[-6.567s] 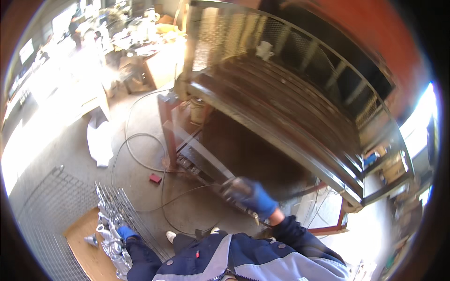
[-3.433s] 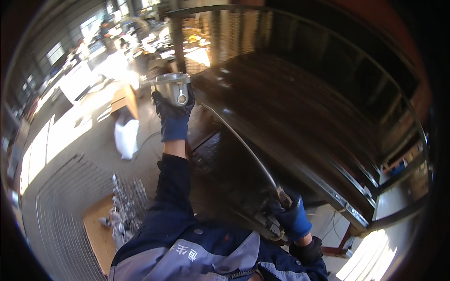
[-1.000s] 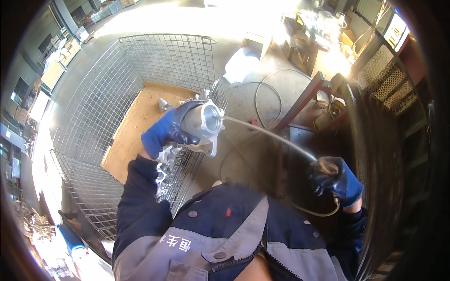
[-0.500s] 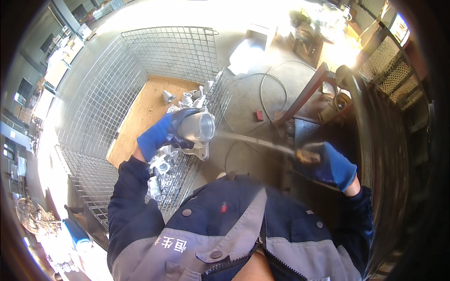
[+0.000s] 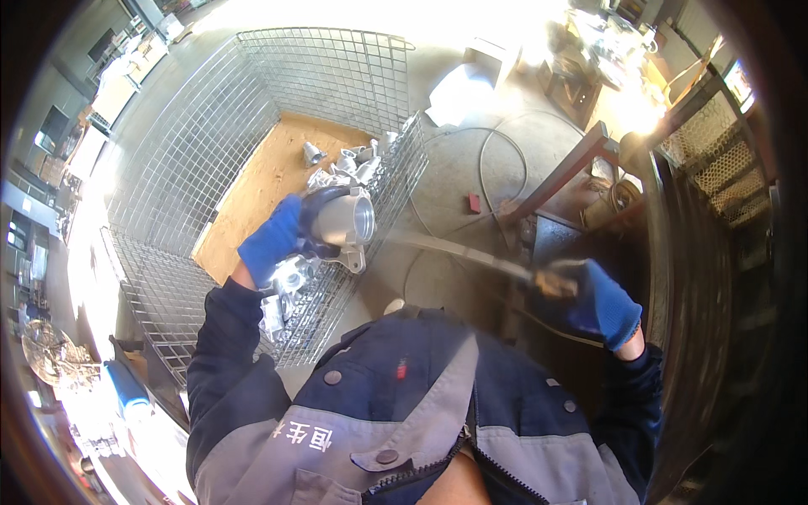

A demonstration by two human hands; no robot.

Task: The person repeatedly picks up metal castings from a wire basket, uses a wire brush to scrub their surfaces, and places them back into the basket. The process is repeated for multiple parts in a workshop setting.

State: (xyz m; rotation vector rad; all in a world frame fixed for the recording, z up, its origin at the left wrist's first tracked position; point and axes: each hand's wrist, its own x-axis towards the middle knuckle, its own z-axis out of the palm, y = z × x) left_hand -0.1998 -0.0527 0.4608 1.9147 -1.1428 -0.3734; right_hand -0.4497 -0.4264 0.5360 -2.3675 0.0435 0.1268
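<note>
My left hand [image 5: 284, 229], in a blue work glove with a dark palm, is closed round a silver cylindrical metal casting [image 5: 343, 220]. The casting's round open mouth faces right, and a flange with a hole juts out below. In a matching glove, my right hand [image 5: 596, 300] grips the wooden handle of a long flat file [image 5: 471, 251]. Its grey blade points left at the casting's mouth. Motion blurs the blade, and I cannot tell whether its tip touches the casting.
Under my left hand stands a wire mesh basket [image 5: 332, 71] with a wooden board [image 5: 244, 181] and several metal castings [image 5: 358, 164] inside. At the right is a dark metal frame [image 5: 555, 172]. A hose [image 5: 484, 164] and a red block [image 5: 474, 203] lie on the floor.
The view has shifted slightly, so the basket appears farther right and up. My left hand and the casting have moved a little left over the basket. Both grips stay the same.
</note>
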